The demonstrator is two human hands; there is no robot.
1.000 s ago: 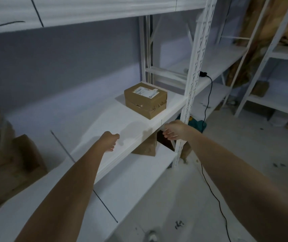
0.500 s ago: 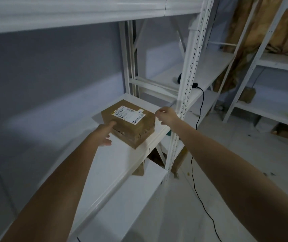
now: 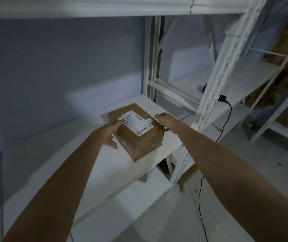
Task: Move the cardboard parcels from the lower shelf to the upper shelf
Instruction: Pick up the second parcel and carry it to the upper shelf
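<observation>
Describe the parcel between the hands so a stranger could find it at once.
Start at the white metal shelving rack against the grey wall and find the shelf board at the level of the hands. Near its right end, beside the perforated upright, lies a brown cardboard parcel, with the left hand and the right hand at its sides. Its white shipping label faces up, unlike the partly hidden cardboard below.

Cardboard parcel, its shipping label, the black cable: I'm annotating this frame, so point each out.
cardboard parcel [image 3: 146, 145]: head view, taped brown front side.
shipping label [image 3: 136, 124]: head view, white middle.
black cable [image 3: 224, 126]: head view, hanging stretch beside the upright.
</observation>
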